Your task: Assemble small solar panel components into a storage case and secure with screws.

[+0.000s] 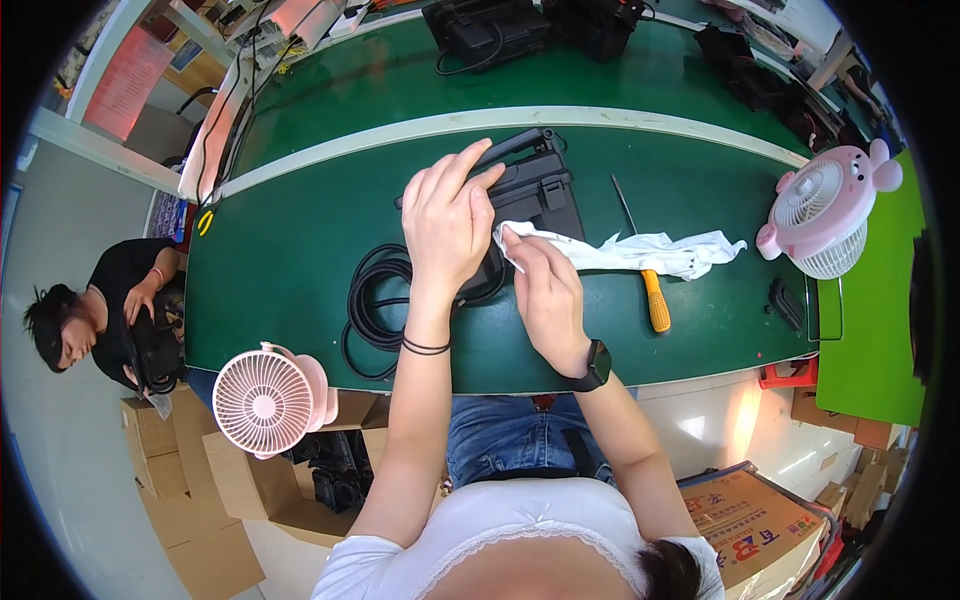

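My left hand (447, 215) is over the left side of a black plastic case (545, 190) with a handle, its fingers stretched out. Whether it touches the case I cannot tell. Just to its right, my right hand (548, 292) pinches one end of a crumpled white cloth (650, 254) between thumb and fingers. The rest of the cloth trails rightward over the green tabletop and covers the middle of a screwdriver (656, 303) with a yellow-orange handle. A coiled black cable (362, 300) lies left of my left forearm, beside the case. My hands hide part of the case.
A pink fan (815, 200) stands at the table's right end, near a small black part (786, 303). Another pink fan (266, 402) is at the front left edge. Yellow-handled pliers (206, 221) lie far left. A co-worker (125, 310) handles a black object at the left.
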